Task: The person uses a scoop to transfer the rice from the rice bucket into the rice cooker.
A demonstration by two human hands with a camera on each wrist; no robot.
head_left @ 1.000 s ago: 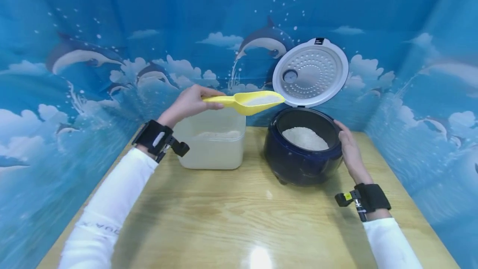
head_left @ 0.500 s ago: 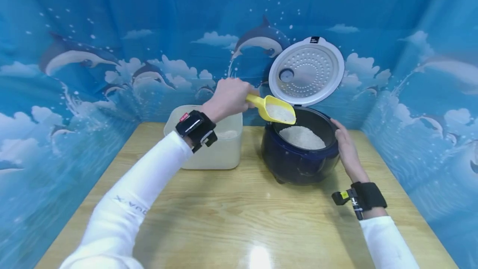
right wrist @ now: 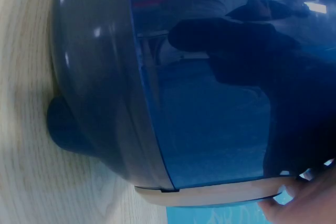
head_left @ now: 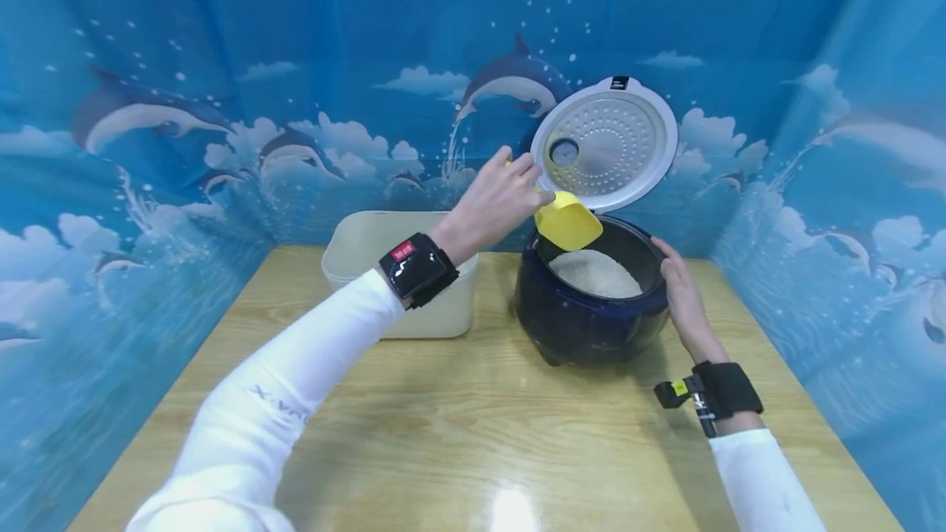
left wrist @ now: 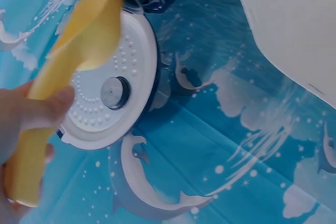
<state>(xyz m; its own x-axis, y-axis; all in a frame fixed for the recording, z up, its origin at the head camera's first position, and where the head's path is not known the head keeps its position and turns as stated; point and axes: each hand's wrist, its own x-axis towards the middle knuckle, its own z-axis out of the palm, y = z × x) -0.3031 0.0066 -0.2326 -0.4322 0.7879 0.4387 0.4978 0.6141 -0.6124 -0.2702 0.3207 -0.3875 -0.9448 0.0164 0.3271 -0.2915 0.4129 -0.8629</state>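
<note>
In the head view my left hand [head_left: 497, 202] grips the handle of a yellow scoop [head_left: 569, 222], whose bowl tips down above the near-left rim of the dark blue rice cooker [head_left: 591, 331]. Only yellow shows on the bowl from here. A mound of white rice [head_left: 597, 273] lies in the cooker's pot. In the left wrist view, fingers and thumb wrap the scoop's handle [left wrist: 31, 156]. My right hand [head_left: 687, 302] rests against the cooker's right side at the rim, its fingers extended. The right wrist view shows the cooker's glossy side [right wrist: 205, 124] and part of that hand [right wrist: 310, 200].
The cooker's round silver lid [head_left: 609, 146] stands raised behind the pot. To the left is a cream plastic container [head_left: 443, 323], partly covered by my left forearm. Both stand on a wooden table [head_left: 473, 433], with a blue dolphin-print curtain [head_left: 332, 48] around it.
My left hand has carried the rice-laden scoop rightward from above the container to the cooker and turned it over. My right hand has stayed at the cooker's side.
</note>
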